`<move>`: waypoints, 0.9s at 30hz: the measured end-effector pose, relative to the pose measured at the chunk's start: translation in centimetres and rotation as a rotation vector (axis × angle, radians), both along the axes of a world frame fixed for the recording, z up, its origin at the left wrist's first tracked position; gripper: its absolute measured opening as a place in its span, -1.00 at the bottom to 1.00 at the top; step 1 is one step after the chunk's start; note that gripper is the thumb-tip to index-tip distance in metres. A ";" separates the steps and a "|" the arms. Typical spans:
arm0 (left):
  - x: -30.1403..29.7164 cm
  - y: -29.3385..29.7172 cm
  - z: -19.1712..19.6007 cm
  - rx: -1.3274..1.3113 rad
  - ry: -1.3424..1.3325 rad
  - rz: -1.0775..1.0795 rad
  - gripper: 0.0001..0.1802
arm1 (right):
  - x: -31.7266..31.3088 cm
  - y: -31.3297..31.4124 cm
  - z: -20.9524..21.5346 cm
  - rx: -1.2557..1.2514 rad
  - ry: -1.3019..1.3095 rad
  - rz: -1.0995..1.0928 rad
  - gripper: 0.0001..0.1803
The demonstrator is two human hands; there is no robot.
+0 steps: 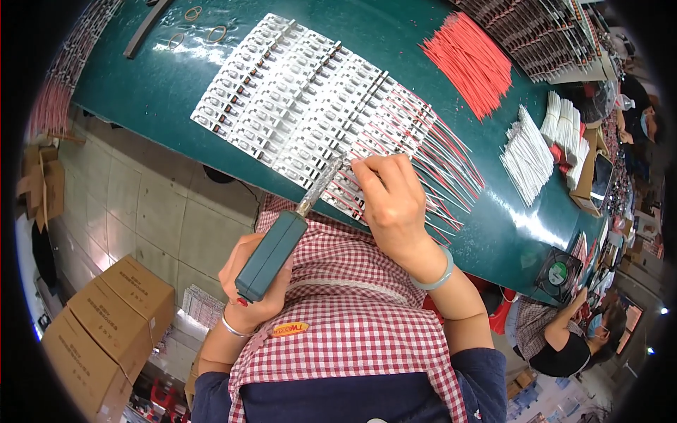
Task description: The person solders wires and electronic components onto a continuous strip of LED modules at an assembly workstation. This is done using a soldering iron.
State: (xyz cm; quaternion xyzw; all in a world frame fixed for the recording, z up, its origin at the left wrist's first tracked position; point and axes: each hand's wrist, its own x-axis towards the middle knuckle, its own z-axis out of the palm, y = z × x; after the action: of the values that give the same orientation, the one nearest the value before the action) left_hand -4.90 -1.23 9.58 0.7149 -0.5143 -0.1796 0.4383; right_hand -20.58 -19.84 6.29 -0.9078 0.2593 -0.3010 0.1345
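My left hand [254, 271] is wrapped round a dark green gun-shaped tool [271, 254]. Its long silvery metal shaft points up and right to a block of white strip modules [303, 92] lying on the table. Close to the shaft's tip, my right hand [395, 204] is closed, thumb and forefinger pinched over the modules; what they hold is too small to make out. Thin red and white wires [451, 162] run from the modules' right-hand section and fan out past my right hand.
On the green table [162, 77] lie a pile of red wires [472, 63], bundles of white wires [527, 158] and rubber bands [216, 34]. A black fan [557, 271] stands near the right end. Cardboard boxes [106, 331] are stacked at lower left. Another person [564, 331] sits at right.
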 end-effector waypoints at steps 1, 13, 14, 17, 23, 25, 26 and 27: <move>0.0 0.0 0.0 0.000 0.000 0.000 -0.75 | 0.0 -0.1 -0.1 -0.023 0.003 0.014 -0.66; -0.1 0.3 -0.3 0.027 0.004 -0.009 -0.74 | 0.2 0.3 0.4 0.011 0.029 -0.025 -0.62; 0.0 0.1 -0.4 -0.013 -0.044 -0.014 -0.74 | 0.2 0.3 0.4 0.010 0.029 -0.026 -0.62; 0.4 0.4 -0.7 -0.081 -0.120 -0.035 -0.75 | 0.2 0.1 0.3 0.008 0.035 -0.029 -0.63; 0.2 1.2 -0.5 -0.038 -0.044 0.020 -0.74 | 0.2 -0.1 -0.1 -0.044 0.045 -0.008 -0.67; 0.3 1.7 -1.0 -0.036 -0.035 0.020 -0.74 | 0.2 -0.1 -0.1 -0.047 0.030 0.000 -0.67; 0.3 2.0 -1.2 -0.025 -0.016 0.017 -0.74 | 0.3 0.0 0.0 -0.047 0.031 0.000 -0.67; 0.3 2.2 -1.4 -0.015 0.003 0.014 -0.74 | 0.3 0.2 0.3 -0.033 0.004 -0.011 -0.66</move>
State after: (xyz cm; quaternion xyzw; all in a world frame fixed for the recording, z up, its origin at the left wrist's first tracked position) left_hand -4.60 0.99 8.20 0.7151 -0.5099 -0.1737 0.4455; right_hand -20.28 -19.64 6.57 -0.9090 0.2597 -0.3041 0.1173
